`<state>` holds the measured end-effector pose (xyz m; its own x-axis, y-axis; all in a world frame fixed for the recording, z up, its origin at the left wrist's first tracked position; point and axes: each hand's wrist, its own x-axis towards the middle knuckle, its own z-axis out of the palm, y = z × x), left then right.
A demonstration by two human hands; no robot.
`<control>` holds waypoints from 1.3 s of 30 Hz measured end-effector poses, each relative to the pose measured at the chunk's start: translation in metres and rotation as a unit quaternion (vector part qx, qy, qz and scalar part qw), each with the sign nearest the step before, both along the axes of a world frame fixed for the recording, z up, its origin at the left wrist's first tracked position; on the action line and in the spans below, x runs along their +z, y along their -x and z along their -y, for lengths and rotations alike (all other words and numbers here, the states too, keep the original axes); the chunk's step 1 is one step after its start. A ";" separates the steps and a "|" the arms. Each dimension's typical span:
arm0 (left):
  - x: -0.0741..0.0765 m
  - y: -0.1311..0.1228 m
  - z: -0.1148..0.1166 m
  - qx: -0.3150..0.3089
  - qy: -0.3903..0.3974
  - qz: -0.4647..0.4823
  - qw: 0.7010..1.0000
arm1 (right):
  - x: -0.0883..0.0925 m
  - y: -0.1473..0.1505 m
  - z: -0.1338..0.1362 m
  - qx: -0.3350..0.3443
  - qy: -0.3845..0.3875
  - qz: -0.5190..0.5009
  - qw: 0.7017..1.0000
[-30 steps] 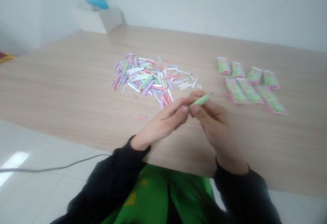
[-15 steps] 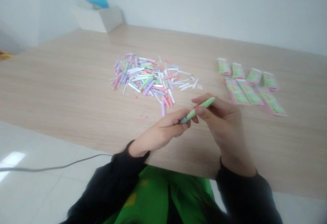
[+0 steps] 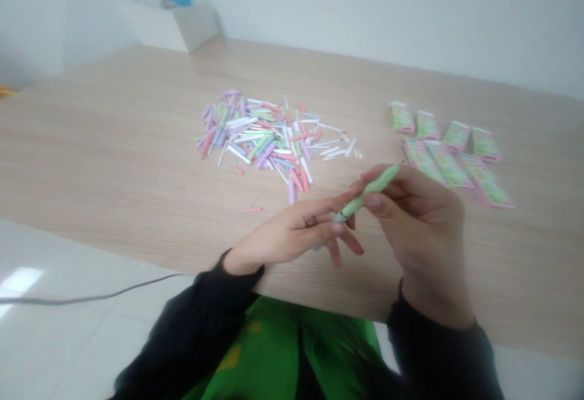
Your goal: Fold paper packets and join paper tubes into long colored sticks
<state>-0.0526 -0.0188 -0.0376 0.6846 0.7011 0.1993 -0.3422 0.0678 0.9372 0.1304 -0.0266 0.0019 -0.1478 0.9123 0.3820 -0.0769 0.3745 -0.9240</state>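
My right hand pinches a light green pen barrel between thumb and forefinger, tilted up to the right. My left hand sits just left of it, fingers loosely curled, its fingertips touching the barrel's lower end. Both hands hover over the near part of the wooden table. Beyond them lies a pile of pastel pen parts, pink, purple, green and white.
Several pink and green flat boxes lie in two rows at the right. A stray pink piece rests near the table's front. A white box with something blue on it stands at the far left corner. A grey cable crosses the floor.
My hands have drawn slightly apart and shifted right. The green barrel now shows more of its length, and my left fingers have loosened around its lower end.
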 end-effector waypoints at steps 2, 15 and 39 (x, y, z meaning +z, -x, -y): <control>-0.002 -0.001 0.000 0.009 0.007 0.006 1.000 | -0.003 0.001 -0.002 -0.011 -0.003 -0.006 1.000; 0.021 -0.007 -0.019 -0.035 0.162 0.009 0.986 | -0.014 0.000 -0.033 0.010 0.027 -0.097 0.995; 0.010 -0.012 -0.029 0.015 0.026 -0.010 0.999 | -0.011 -0.007 -0.025 -0.007 0.005 -0.020 1.000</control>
